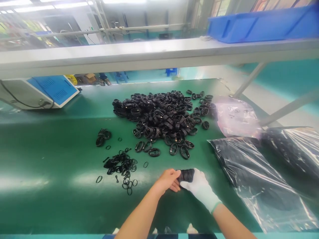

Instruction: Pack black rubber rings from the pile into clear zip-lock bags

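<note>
Between my two hands is a row of black coiled cables [186, 175], pressed side by side just above the green table near its front edge. My bare left hand [169, 180] grips the left end, thumb on top and fingers below. At the right end, my right hand [198, 184], in a white glove, closes round the coils. Beyond my hands a large heap of black coiled cables [164, 113] lies on the table, with several loose ones along its front. To the left of my hands is a small pile of black rubber bands [121, 164], some scattered singly.
Clear plastic bags with black contents [251, 172] lie at the right, by a pinkish plastic bag [238, 116]. A few coils [102, 137] sit apart at left. A blue and grey metal box [53, 91] stands back left. Overhead, a shelf [149, 54] carries a blue bin [261, 25].
</note>
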`<state>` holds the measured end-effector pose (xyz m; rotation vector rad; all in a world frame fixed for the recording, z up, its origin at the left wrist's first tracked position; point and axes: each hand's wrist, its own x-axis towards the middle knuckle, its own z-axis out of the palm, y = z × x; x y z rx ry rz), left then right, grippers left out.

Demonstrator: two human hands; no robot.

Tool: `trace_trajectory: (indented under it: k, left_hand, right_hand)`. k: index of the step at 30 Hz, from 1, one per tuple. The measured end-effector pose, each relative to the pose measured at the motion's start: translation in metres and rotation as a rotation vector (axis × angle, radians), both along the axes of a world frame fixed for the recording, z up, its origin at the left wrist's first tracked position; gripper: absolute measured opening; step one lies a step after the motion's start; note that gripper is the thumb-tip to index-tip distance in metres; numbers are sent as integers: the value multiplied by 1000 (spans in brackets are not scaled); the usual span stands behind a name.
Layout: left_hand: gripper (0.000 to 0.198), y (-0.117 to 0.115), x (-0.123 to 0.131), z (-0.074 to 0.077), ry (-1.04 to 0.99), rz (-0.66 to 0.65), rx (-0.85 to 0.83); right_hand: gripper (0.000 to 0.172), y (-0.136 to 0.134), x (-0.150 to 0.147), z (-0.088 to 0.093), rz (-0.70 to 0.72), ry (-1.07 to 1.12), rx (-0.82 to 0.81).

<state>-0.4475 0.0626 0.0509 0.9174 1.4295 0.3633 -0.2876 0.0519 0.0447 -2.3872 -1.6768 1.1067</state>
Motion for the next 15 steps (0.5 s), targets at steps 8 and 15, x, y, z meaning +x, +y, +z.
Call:
trace_trajectory:
  k: [8, 15]
  left_hand:
    - [56, 72, -48, 33, 1090, -112, 344]
    - [48, 23, -37, 32, 854, -443, 425]
  right_hand:
    - [76, 0, -1, 3, -20, 30, -81]
    - [71, 1, -5, 11, -37, 48, -55]
